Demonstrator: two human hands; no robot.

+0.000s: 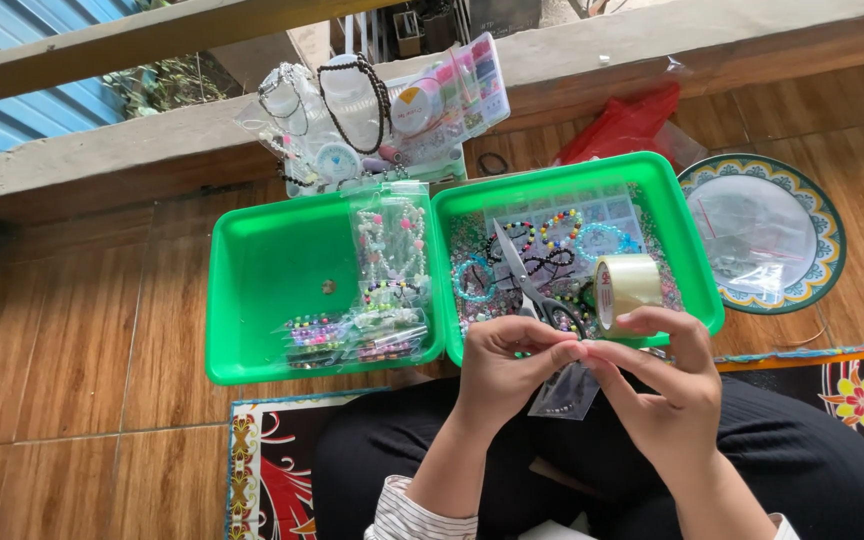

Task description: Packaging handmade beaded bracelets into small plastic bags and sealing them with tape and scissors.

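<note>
- Left hand (505, 362) and right hand (664, 385) pinch a small clear plastic bag (564, 392), fingers pressed together, just below the right green tray (697, 290).
- The bag looks light, limp and slippery, perhaps holding beads; best gripped at its top edge.

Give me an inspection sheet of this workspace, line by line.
Surface: brown tiled floor, patterned mat.
Job's things: small clear plastic bag below both hands.
Clutter: two green plastic trays of bagged bead bracelets; scissors; clear tape roll; clear bead organiser box; patterned plate.
Grippers: left hand and right hand, fingers pinched together at the bag's top.
Cables: nothing seen.
Surroundings: concrete ledge, red plastic bag.
</note>
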